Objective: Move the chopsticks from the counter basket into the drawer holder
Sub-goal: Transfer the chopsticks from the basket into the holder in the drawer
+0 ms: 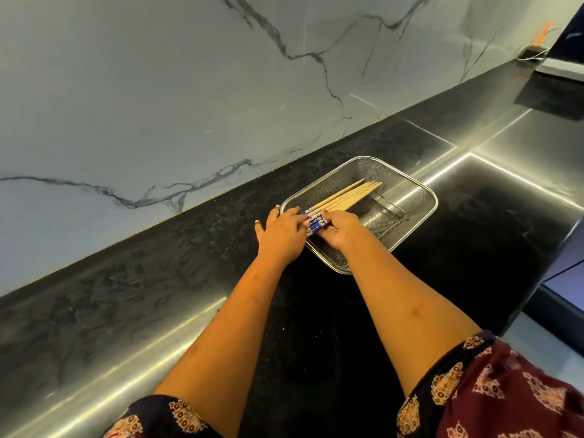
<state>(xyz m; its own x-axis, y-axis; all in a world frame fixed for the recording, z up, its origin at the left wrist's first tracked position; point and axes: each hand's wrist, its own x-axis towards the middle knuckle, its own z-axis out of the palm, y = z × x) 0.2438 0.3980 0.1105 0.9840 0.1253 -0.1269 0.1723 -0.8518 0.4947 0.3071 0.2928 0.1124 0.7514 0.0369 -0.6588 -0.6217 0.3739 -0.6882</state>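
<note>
Gripping chopsticks [343,197] between left hand [281,230], right hand [339,232], over basket [410,188].

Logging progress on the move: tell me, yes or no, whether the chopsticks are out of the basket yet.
No: the chopsticks lie inside the mesh basket, with the left hand and right hand on their blue ends.

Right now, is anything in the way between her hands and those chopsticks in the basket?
Nothing visible. Both the left hand and right hand already rest on the blue patterned ends of the chopsticks, which lie bundled in the open-topped mesh basket. The drawer holder is out of view.
</note>
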